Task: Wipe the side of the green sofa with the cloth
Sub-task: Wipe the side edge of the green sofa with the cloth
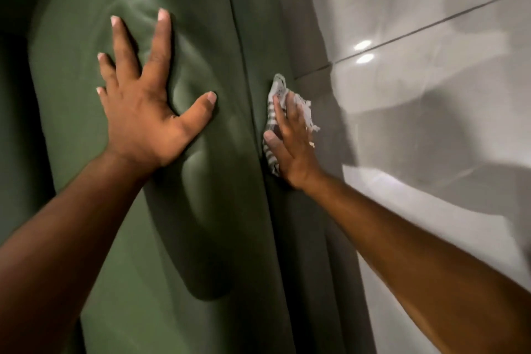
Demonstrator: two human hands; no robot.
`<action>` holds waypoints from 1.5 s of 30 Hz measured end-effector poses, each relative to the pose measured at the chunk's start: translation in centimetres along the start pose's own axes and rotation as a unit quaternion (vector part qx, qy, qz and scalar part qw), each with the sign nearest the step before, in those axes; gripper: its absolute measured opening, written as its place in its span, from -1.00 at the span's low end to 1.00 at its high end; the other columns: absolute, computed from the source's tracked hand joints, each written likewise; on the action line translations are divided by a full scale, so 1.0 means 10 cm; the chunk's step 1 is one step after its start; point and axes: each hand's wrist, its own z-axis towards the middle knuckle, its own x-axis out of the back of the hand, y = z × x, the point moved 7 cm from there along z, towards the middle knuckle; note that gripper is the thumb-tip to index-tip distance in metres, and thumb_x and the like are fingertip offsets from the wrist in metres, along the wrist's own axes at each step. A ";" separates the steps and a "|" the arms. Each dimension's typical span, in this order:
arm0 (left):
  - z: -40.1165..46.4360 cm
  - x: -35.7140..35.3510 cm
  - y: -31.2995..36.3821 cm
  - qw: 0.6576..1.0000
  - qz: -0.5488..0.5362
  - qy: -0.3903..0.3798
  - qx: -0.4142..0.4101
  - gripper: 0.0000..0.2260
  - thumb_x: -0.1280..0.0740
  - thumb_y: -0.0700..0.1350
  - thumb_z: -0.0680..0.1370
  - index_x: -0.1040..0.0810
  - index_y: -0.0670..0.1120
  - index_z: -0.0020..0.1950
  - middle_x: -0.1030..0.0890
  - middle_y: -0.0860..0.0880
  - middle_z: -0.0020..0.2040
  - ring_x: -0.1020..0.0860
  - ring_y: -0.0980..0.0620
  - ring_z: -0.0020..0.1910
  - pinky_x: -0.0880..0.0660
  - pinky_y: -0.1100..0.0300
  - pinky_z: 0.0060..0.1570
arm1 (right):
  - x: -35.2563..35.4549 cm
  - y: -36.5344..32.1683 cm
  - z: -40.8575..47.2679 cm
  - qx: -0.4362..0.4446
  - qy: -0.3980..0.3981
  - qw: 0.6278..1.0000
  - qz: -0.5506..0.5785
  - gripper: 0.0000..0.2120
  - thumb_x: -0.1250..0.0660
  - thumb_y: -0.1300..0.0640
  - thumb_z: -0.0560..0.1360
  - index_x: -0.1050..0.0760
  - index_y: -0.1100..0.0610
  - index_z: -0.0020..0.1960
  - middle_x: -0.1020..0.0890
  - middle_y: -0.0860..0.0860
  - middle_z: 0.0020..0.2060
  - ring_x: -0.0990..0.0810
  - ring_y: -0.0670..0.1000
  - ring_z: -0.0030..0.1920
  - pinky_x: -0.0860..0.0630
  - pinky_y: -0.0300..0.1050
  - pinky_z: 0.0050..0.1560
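Note:
The green sofa [201, 23] fills the left and middle of the head view, its soft top surface dented and creased. My left hand [143, 112] lies flat on that top surface with fingers spread wide, holding nothing. My right hand [290, 144] presses a white cloth with dark stripes [277, 92] against the sofa's narrow side panel, right of a vertical seam. The cloth's frayed edge sticks out past my fingers toward the floor. Most of the cloth is hidden under my palm.
Glossy pale grey floor tiles [431, 95] with a dark grout line lie to the right of the sofa's side. Shadows of my arms fall across the tiles. The far left edge of the view is dark.

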 end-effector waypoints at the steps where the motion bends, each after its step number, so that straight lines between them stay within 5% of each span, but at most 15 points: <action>1: 0.17 0.02 -0.03 1.000 -0.002 0.002 0.000 -0.10 -0.20 0.43 0.34 0.06 0.21 0.60 0.12 -0.24 0.63 0.02 -0.51 0.53 -0.02 -0.48 0.41 | 0.00 0.00 -0.04 0.007 0.003 1.000 0.006 -0.44 0.07 -0.34 0.56 0.22 -0.32 0.48 0.09 0.12 0.61 0.20 0.13 0.61 0.11 0.41 0.52; 6: 0.80 0.11 -0.18 0.998 -0.036 0.045 -0.020 -0.06 -0.17 0.54 0.35 0.01 0.14 0.61 0.00 -0.26 0.62 -0.02 -0.39 0.57 -0.07 -0.39 0.48 | -0.08 0.10 -0.64 -0.004 -0.022 1.000 -0.002 -0.42 0.04 -0.29 0.59 0.27 -0.31 0.50 0.16 0.06 0.60 0.30 -0.03 0.59 0.14 0.31 0.57; 10: 0.84 0.01 -0.20 0.991 -0.076 0.088 -0.068 -0.11 -0.21 0.49 0.41 -0.05 0.08 0.61 -0.14 -0.21 0.60 -0.16 -0.32 0.56 -0.21 -0.34 0.45 | -0.07 0.14 -0.51 0.003 -0.046 0.999 0.003 -0.41 0.14 -0.37 0.56 0.25 -0.29 0.51 0.20 0.01 0.60 0.31 0.05 0.59 0.16 0.32 0.57; 13: 0.86 -0.08 -0.25 0.988 -0.093 0.106 -0.066 -0.11 -0.22 0.46 0.42 -0.06 0.04 0.61 -0.15 -0.21 0.60 -0.16 -0.30 0.57 -0.21 -0.34 0.45 | 0.08 0.14 0.16 -0.019 -0.024 0.999 0.019 -0.37 0.14 -0.40 0.55 0.20 -0.24 0.53 0.16 0.00 0.61 0.24 0.04 0.60 0.12 0.26 0.59; 18: 0.84 -0.07 -0.18 0.991 -0.052 0.112 -0.055 -0.11 -0.15 0.47 0.43 -0.08 -0.04 0.60 -0.14 -0.31 0.58 -0.16 -0.40 0.54 -0.19 -0.40 0.41 | 0.51 -0.18 2.16 -0.094 0.029 0.991 0.088 -0.38 0.03 -0.15 0.55 -0.08 0.07 0.55 0.00 0.05 0.61 0.09 0.06 0.61 0.08 0.22 0.59; 21: 0.83 -0.04 -0.10 0.993 -0.021 0.111 -0.028 -0.07 -0.07 0.49 0.43 -0.15 -0.14 0.59 -0.11 -0.39 0.56 -0.11 -0.47 0.52 -0.12 -0.42 0.42 | 0.52 -0.32 2.57 -0.112 0.053 0.990 0.070 -0.47 -0.03 -0.15 0.64 -0.07 -0.01 0.56 0.00 0.10 0.61 0.09 0.14 0.61 0.17 0.21 0.58; 26: 0.86 -0.06 -0.09 0.994 -0.005 0.109 -0.030 -0.08 -0.08 0.48 0.44 -0.16 -0.14 0.58 -0.11 -0.43 0.54 -0.11 -0.51 0.51 -0.10 -0.46 0.40 | 0.35 -0.60 1.84 0.026 0.028 0.999 -0.001 -0.40 0.12 -0.23 0.55 -0.08 -0.07 0.55 0.07 0.10 0.61 0.16 0.19 0.60 0.15 0.26 0.55; 29: 0.86 -0.06 -0.12 0.994 -0.020 0.104 -0.020 -0.09 -0.06 0.51 0.43 -0.13 -0.08 0.58 -0.08 -0.41 0.56 -0.07 -0.51 0.52 -0.06 -0.49 0.39 | 0.15 -0.43 0.69 0.007 -0.031 0.999 0.029 -0.53 0.11 -0.26 0.62 0.04 -0.30 0.52 0.26 -0.15 0.57 0.30 0.02 0.59 0.20 0.36 0.56; 33: 0.87 -0.07 -0.16 0.993 -0.010 0.112 -0.028 -0.12 -0.06 0.50 0.44 -0.15 -0.06 0.58 -0.10 -0.41 0.55 -0.10 -0.52 0.51 -0.11 -0.51 0.35 | 0.02 -0.19 0.02 -0.005 -0.087 0.996 -0.008 -0.52 0.15 -0.32 0.60 0.10 -0.36 0.50 0.37 -0.25 0.54 0.40 0.02 0.56 0.20 0.40 0.53; 41: 0.87 -0.09 -0.16 0.994 0.011 0.112 0.013 -0.10 -0.05 0.52 0.37 -0.07 0.07 0.60 -0.06 -0.30 0.60 0.00 -0.44 0.56 0.01 -0.46 0.43 | 0.28 -0.54 1.70 0.056 -0.014 0.997 -0.044 -0.36 0.27 -0.44 0.50 0.08 -0.20 0.50 0.09 0.11 0.61 0.25 0.14 0.59 0.21 0.28 0.53; 45: 0.87 -0.11 -0.19 0.994 0.018 0.105 0.016 -0.09 -0.02 0.54 0.37 -0.07 0.07 0.61 -0.06 -0.29 0.61 0.00 -0.44 0.56 0.02 -0.45 0.43 | 0.43 -0.63 2.54 -0.013 0.014 0.999 0.031 -0.38 0.05 -0.24 0.55 -0.07 -0.02 0.56 0.01 0.13 0.61 0.10 0.16 0.61 0.17 0.31 0.56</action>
